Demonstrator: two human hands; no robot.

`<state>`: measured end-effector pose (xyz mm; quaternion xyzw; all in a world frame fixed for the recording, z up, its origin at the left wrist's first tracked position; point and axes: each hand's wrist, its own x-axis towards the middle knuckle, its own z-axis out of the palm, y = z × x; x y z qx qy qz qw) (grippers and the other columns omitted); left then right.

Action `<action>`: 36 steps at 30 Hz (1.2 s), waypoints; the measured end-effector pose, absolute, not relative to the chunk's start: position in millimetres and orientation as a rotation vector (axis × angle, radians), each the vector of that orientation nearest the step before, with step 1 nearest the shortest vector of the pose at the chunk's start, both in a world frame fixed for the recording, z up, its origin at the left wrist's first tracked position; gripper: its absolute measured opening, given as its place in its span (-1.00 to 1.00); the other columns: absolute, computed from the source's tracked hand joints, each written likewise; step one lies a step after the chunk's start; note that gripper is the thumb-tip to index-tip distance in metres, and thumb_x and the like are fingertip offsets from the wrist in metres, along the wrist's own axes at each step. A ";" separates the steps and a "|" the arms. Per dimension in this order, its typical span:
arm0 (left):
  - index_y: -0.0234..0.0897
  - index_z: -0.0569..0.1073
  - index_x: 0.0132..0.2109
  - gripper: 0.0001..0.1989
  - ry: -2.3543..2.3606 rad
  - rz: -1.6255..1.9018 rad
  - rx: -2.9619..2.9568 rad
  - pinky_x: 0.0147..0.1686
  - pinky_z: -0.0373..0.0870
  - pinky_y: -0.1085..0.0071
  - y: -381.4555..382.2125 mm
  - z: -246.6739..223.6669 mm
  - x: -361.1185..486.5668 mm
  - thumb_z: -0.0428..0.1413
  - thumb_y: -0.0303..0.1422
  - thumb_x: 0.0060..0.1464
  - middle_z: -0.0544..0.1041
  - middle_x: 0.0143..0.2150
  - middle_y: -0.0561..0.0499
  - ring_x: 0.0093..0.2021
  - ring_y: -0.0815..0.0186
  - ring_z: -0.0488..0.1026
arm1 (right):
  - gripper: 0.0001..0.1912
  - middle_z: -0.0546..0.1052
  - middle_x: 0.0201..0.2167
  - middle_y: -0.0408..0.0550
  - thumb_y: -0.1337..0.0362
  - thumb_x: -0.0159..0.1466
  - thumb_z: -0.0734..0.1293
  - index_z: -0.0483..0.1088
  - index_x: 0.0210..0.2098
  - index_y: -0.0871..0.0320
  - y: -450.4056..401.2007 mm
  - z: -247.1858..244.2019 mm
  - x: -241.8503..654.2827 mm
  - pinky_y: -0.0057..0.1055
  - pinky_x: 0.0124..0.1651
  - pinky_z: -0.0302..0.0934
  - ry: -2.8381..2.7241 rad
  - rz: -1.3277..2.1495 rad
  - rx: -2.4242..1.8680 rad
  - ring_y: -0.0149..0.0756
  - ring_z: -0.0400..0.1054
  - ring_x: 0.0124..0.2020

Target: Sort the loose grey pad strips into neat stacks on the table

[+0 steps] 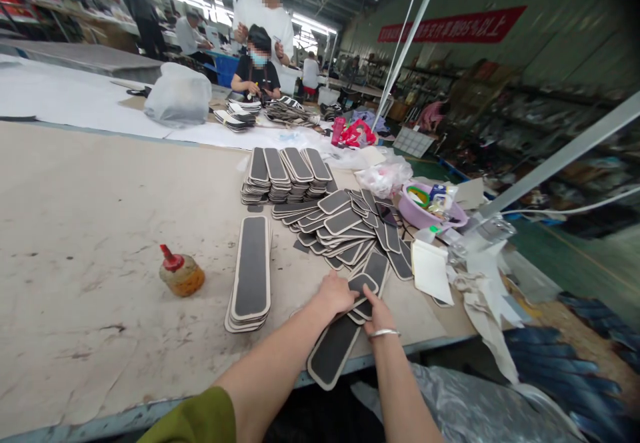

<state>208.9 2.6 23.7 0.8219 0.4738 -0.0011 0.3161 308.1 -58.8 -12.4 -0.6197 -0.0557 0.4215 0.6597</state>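
Lower centre | left hand [339, 292] and right hand [379, 311] partly closed, gripping dark panels [363, 286] | best squared gently (they likely flex)

Held: on my feed, a short dark-grey panel [363, 284] with a pale border and rounded corners, lying slantwise
Near edge: I see a longer panel [335, 353], same colours, also slanting, its rounded end overhanging
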 end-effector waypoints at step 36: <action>-0.32 0.15 0.17 -0.43 0.468 0.942 1.769 0.06 0.22 0.24 -15.5 44.2 169.2 0.07 -0.20 0.06 0.36 0.05 -0.13 0.03 0.18 0.31 | -0.59 0.59 -0.39 0.08 0.21 -0.19 0.48 0.45 -0.35 0.25 -83.5 27.2 271.0 -0.17 -0.12 0.36 -0.737 0.489 -1.496 -0.09 0.47 -0.29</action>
